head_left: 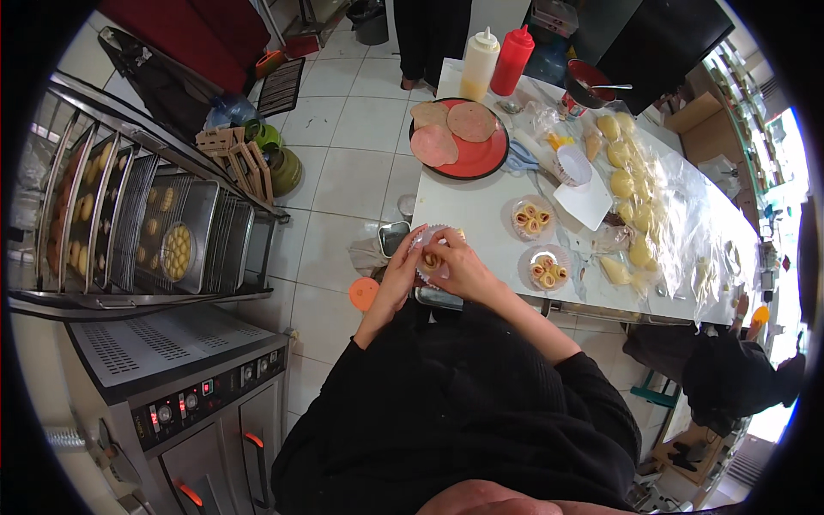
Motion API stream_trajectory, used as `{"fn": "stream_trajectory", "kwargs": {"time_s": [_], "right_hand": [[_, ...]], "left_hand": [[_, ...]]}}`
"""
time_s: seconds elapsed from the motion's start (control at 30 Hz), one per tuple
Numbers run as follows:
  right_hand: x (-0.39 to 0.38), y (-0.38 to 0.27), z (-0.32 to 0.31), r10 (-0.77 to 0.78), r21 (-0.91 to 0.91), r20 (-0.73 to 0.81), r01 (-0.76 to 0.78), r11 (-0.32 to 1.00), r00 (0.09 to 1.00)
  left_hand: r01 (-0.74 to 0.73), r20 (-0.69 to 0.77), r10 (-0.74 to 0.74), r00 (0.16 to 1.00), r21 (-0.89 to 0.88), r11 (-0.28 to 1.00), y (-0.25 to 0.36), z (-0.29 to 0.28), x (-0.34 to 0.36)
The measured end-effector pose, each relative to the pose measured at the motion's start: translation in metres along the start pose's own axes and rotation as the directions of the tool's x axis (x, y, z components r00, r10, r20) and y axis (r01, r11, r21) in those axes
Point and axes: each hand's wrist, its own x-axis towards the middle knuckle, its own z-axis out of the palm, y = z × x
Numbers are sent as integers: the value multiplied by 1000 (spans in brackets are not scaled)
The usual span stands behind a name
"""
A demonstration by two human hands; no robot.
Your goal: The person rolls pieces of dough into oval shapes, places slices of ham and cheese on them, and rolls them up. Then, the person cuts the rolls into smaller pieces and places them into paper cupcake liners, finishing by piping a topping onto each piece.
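Near the table's left edge, my left hand (400,275) holds a fluted paper cup (424,244) from its left side. My right hand (463,268) curls over the same cup, its fingers on a small rolled piece (432,259) inside, partly hidden by them. To their right on the white table (451,215) lie two round liners, each with several rolled pieces (532,221) (547,270). Behind sits a red plate (480,154) with thin pink and beige round slices (434,144).
Dough balls under plastic (626,183), squeeze bottles (514,60), a bowl (591,83) and blue scissors (521,157) crowd the table. A tray rack (120,304) and steel oven (210,412) stand left. A person's legs (422,34) show beyond; a dark-clothed co-worker (730,373) is at right.
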Motion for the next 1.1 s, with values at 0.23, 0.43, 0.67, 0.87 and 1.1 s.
{"fn": "stream_trajectory", "kwargs": {"time_s": [0.23, 0.43, 0.67, 0.87, 1.1], "right_hand": [[-10, 7, -1, 164, 83, 164, -179, 980, 973], [-16, -6, -10, -92, -196, 141, 119, 973, 986], [-8, 88, -22, 268, -156, 85, -252, 955, 960], [-12, 124, -12, 276, 54, 210, -293, 955, 938], [-10, 49, -29, 324, 606, 9, -263, 751, 946]], "left_hand": [[37, -10, -38, 999, -21, 999, -14, -2, 1], [-74, -93, 63, 994, -118, 990, -64, -40, -4], [-4, -218, -30, 976, -154, 988, -34, -34, -39], [-102, -209, 93, 973, -34, 994, -35, -31, -46], [-114, -237, 118, 964, 32, 993, -41, -37, -48]]}}
